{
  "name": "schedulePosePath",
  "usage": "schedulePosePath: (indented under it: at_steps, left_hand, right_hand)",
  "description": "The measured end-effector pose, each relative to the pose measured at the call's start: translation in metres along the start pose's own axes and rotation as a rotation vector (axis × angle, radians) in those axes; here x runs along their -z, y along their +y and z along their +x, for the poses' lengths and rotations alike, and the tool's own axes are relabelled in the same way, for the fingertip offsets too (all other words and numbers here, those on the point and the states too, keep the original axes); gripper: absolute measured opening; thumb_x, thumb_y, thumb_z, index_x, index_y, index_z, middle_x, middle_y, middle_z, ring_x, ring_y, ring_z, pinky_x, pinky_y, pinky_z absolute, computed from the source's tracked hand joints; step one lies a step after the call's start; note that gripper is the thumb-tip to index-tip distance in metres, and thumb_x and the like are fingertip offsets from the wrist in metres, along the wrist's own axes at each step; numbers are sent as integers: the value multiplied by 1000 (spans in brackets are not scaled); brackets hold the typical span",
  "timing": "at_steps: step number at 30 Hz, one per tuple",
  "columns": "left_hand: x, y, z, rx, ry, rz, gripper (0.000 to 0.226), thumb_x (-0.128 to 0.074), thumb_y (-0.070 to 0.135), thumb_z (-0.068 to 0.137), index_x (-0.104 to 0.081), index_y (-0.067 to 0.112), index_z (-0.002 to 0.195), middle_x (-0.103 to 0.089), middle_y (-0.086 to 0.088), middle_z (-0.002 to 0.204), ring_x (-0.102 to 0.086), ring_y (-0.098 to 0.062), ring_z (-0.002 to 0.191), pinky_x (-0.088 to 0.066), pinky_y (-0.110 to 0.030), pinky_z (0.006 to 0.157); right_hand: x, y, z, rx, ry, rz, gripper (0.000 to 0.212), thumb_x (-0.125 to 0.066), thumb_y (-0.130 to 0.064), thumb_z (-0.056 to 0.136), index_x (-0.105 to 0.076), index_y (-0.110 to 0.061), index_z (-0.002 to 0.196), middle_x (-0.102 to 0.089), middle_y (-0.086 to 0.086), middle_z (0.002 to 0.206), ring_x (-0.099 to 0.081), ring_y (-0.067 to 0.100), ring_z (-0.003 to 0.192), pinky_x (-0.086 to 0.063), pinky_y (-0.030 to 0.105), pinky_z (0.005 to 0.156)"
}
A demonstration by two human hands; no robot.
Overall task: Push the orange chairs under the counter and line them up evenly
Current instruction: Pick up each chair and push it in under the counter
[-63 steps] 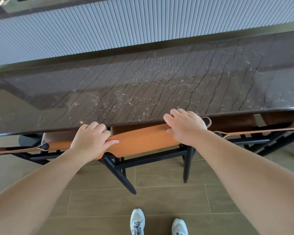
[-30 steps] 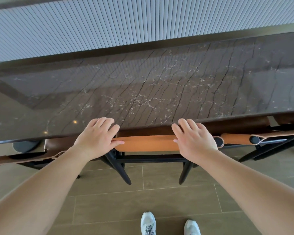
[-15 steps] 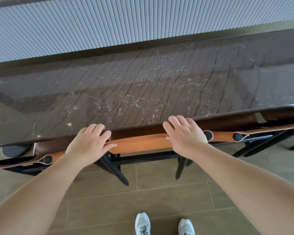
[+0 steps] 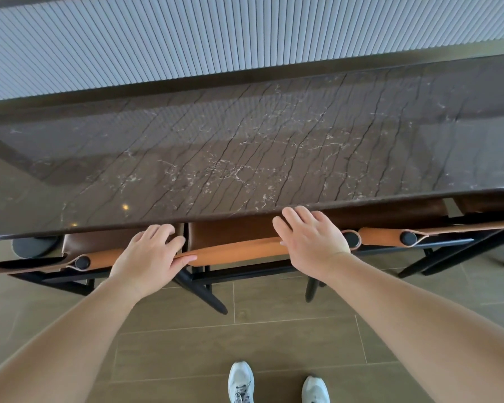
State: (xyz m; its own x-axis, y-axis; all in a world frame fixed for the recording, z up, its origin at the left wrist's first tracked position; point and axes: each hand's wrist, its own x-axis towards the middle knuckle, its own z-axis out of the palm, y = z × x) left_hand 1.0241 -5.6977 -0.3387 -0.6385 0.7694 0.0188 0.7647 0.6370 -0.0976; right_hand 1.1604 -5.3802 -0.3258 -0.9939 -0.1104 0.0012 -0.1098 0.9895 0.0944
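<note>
The middle orange chair has slid further under the counter at 12 o'clock. The left hand grips its top edge, and the right hand now rests on it with straighter fingers. The chair looks almost lined up with its neighbors.

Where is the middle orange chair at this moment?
In the head view the middle orange chair is low centre, its seat under the dark marble counter, between two neighbouring chairs.
</note>
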Motion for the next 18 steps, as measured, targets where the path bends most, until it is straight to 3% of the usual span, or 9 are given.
schedulePosePath:
  at_steps: [6, 13, 18]
  left_hand:
    - [-10, 31, -9, 90, 11, -3, 61, -35, 63, 92, -71, 13, 93, -58, -7, 102, -58, -30, 93, -53, -49, 75]
    - [-3, 48, 19, 33, -33, 58, 62, -31, 63, 93, -70, 15, 98, -59, -9, 107, -57, -30, 99, -52, -48, 81]
    - [-3, 48, 29, 9, -61, 80, 65, -30, 63, 94, -72, 14, 100, -61, -9, 108, -58, -31, 101, -50, -48, 85]
  right_hand:
    - [-4, 23, 0, 65, 6, -12, 45, -73, -21, 78, -47, -16, 113, -51, 4, 108, -50, 24, 93, -45, 34, 71]
    - [-20, 47, -14, 0, -8, 4, 35, -65, -32, 90, -49, -17, 117, -54, 5, 112, -53, 26, 98, -48, 37, 76]
    - [-28, 55, -12, -31, -11, 26, 36, -67, -35, 88, -51, -17, 115, -55, 5, 110, -55, 26, 93, -50, 38, 72]
